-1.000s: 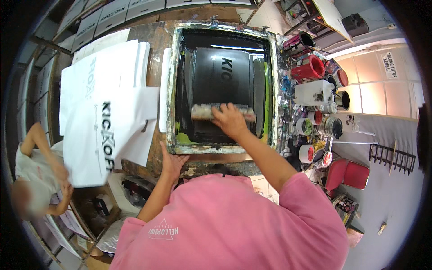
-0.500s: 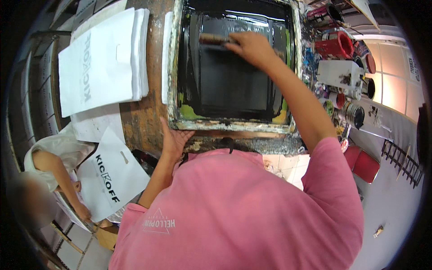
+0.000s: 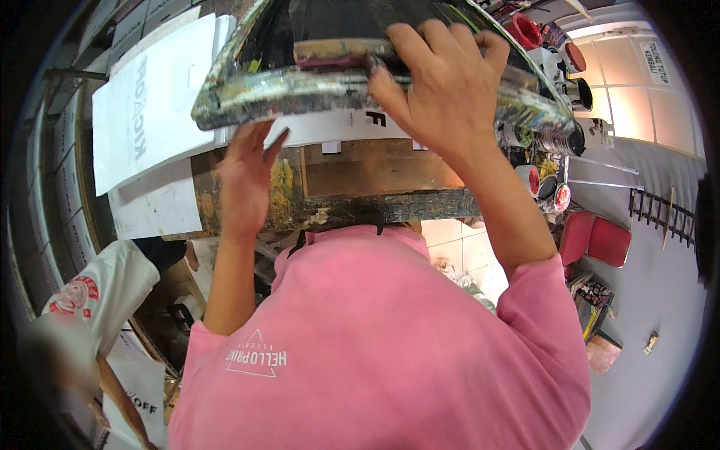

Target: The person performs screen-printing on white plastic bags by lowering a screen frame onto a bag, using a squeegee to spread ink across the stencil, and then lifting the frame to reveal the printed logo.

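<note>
A screen-printing frame point(image 3: 277, 96) with a paint-crusted rim is raised at its near edge, its dark inked mesh tilting away from me. My right hand point(image 3: 450, 90) grips a wooden-handled squeegee point(image 3: 337, 51) at the near side of the frame, fingers bent and the thumb against it. Beneath the raised edge a white printed bag point(image 3: 315, 129) lies on the table, mostly hidden, with a bit of black lettering showing. My left hand point(image 3: 246, 184), slightly blurred, reaches up by the near left corner of the frame and the bag's edge. Its fingers and thumb are apart.
A stack of white bags point(image 3: 150, 112) lies on the left of the stained wooden table point(image 3: 375, 169). Paint cans point(image 3: 576, 94) crowd the right side. At lower left a co-worker point(image 3: 112, 281) handles a printed bag point(image 3: 131, 409). A red chair point(image 3: 604, 238) stands at right.
The frame's near edge has come up off the table, uncovering a bag. My right hand moved nearer with the squeegee. My left hand rose toward the frame. The co-worker's bag moved lower.
</note>
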The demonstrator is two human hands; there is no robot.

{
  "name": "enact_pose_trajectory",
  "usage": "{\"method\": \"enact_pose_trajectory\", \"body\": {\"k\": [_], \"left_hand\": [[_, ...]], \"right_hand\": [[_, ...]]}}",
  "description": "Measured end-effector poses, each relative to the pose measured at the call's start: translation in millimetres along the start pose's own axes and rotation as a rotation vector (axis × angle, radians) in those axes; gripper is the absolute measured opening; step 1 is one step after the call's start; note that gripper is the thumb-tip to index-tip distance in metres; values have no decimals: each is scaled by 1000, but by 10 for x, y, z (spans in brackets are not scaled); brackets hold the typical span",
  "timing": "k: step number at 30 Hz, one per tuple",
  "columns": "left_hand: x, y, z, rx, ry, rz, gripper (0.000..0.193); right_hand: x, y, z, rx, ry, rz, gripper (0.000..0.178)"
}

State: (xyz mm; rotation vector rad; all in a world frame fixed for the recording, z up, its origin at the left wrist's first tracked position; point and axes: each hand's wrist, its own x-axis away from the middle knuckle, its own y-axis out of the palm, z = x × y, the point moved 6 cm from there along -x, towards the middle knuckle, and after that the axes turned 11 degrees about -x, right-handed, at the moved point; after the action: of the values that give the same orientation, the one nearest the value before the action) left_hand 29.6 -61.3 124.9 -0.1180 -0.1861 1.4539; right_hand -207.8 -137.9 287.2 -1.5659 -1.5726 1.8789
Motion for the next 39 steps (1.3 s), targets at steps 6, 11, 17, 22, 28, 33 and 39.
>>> {"method": "enact_pose_trajectory", "body": {"k": [6,11,17,22,28,33,39], "left_hand": [[-181,419,-1231,-1491,-78,143,100],[-253,551,-1266,-1476,-106,41,111],[-649,455,-391,-987,57,339,71],[-874,86,174,-505,-49,514,52],[-164,-1100,-69,-331,-147,698,62],[462,-2492,-477,-475,-39,852,68],[720,-3901,-1085,-644,-212,955,64]], "right_hand": [[-478,-133,83,1,0,13,30],[-714,-222,189,-21,-11,79,29],[-991,-284,246,-43,51,-30,33],[-1179,-332,314,-56,-41,24,30],[-1265,-449,215,-86,74,-27,33],[-1129,-291,261,-25,-16,38,36],[-998,-275,263,-12,-30,89,38]]}}
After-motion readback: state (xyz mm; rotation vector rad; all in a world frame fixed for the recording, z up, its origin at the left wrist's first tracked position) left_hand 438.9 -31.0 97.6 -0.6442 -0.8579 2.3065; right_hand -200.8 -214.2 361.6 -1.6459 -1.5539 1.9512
